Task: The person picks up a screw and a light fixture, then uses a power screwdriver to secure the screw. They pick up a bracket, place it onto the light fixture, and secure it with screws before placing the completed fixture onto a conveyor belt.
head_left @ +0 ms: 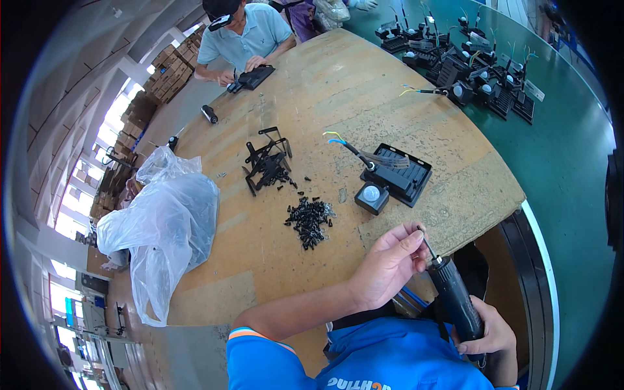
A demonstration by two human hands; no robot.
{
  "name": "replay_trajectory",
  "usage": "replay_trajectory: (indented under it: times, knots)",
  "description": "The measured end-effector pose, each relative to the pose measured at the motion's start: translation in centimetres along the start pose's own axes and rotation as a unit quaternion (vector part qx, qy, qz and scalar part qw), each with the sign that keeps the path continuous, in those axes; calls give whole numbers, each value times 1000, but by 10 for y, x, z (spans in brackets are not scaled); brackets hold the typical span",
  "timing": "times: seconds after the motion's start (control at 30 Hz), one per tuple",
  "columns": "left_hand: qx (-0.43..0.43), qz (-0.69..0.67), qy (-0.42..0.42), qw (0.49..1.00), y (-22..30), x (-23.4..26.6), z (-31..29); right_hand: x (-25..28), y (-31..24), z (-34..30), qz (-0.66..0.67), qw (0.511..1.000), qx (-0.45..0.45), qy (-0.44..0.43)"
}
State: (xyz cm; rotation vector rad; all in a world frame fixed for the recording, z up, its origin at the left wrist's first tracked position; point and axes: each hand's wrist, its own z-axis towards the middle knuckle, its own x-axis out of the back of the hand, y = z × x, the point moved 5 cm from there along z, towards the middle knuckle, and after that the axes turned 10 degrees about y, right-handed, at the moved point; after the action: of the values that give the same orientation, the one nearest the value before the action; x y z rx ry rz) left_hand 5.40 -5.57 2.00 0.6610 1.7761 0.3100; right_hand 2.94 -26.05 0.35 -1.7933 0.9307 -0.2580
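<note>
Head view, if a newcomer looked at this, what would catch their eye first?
Probably the big translucent plastic bag at the left edge of the brown tabletop. Next, the black lamp-like units clustered on the green surface at upper right. At lower right, the right grip holds a black cylindrical tool, the left grip pinched at its thin tip.

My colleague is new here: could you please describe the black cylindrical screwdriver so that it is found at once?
From the large brown tabletop, go to its near right edge. There the right hand grips a black cylindrical screwdriver, the left hand at its thin metal bit. Unlike the dark cylindrical tool lying by the tabletop's left edge, it is held.
</note>
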Motion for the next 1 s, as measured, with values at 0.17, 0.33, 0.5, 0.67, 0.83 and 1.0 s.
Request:
replay_trajectory:
  times: [0.17,0.33,0.5,0.67,0.83,1.0]
  knots:
    - [-31,31,9,999,7,3,1,-1,-2,2,-23,1000,-1,6]
    - [-53,57,12,997,12,8,3,-2,-1,5,-36,999,0,13]
    - [-60,56,21,996,11,14,6,-4,0,7,-4,1000,-16,-1]
    - [-51,36,7,998,11,16,8,-4,1,10,22,999,-30,8]
    - [-51,41,11,998,10,15,8,-4,-1,11,31,999,-29,14]
    - [-57,50,15,997,9,15,7,-2,3,12,25,1000,-9,3]
